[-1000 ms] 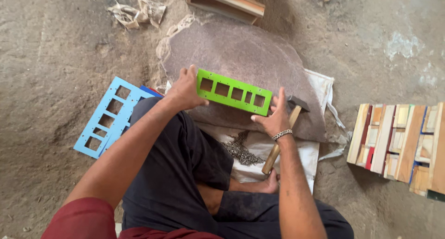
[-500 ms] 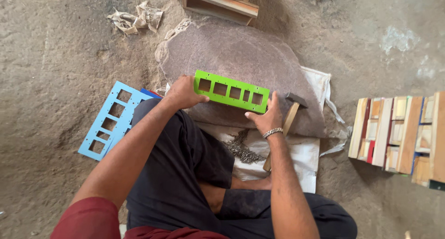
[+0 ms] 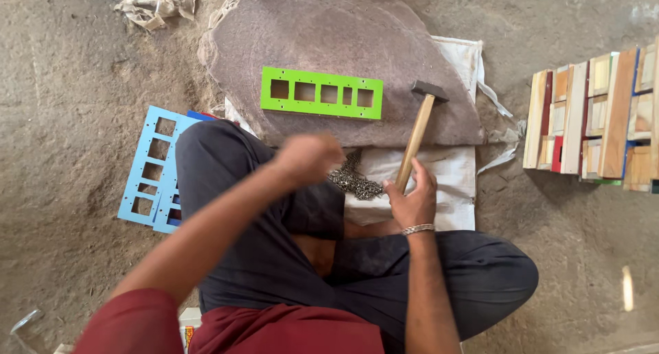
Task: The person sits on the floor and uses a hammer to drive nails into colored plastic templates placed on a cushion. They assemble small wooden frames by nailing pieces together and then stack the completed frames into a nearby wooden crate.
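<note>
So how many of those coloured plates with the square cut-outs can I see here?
3 at least: a green plate on the flat stone, and two stacked blue plates by the person's knee. A red edge hints at more underneath.

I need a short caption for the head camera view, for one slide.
Seated person's right hand grips a hammer handle; left hand hovers near small nails; green plate lies on stone slab.
</note>
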